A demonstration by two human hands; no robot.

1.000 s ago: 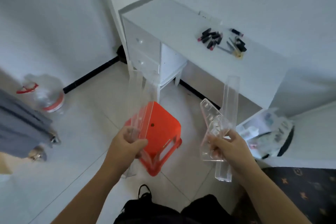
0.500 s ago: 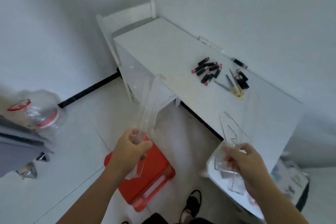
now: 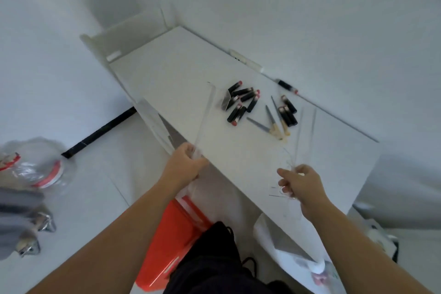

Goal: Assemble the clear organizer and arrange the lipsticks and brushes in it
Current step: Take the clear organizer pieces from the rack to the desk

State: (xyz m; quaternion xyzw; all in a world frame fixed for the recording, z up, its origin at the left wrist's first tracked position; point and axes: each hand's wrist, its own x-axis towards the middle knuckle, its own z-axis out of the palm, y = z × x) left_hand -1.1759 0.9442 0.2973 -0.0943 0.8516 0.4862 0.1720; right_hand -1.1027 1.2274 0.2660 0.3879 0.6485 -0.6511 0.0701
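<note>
My left hand (image 3: pixel 185 166) grips the lower end of a clear organizer panel (image 3: pixel 206 114) that rises over the white desk's (image 3: pixel 171 83) near edge. Over the desk on the right, my right hand (image 3: pixel 298 182) grips more clear organizer pieces (image 3: pixel 306 126), nearly invisible against the white top. Several black lipsticks (image 3: pixel 242 102) with red tips lie in a heap at mid-desk. A second small group of lipsticks (image 3: pixel 288 112) lies to their right. Three brushes (image 3: pixel 274 124) with pale handles lie between the two groups. One more lipstick (image 3: pixel 286 86) rests by the wall.
A red plastic stool (image 3: pixel 171 241) stands on the floor below my arms. A white chair (image 3: pixel 128 33) stands at the desk's far end. A clear water jug (image 3: pixel 35 167) sits on the floor at left. White packaging (image 3: pixel 298 258) lies by the desk's near right corner.
I have moved up to the desk; it now fills the middle of the view. Both hands have carried the clear pieces up from above the stool to over the desk top.
</note>
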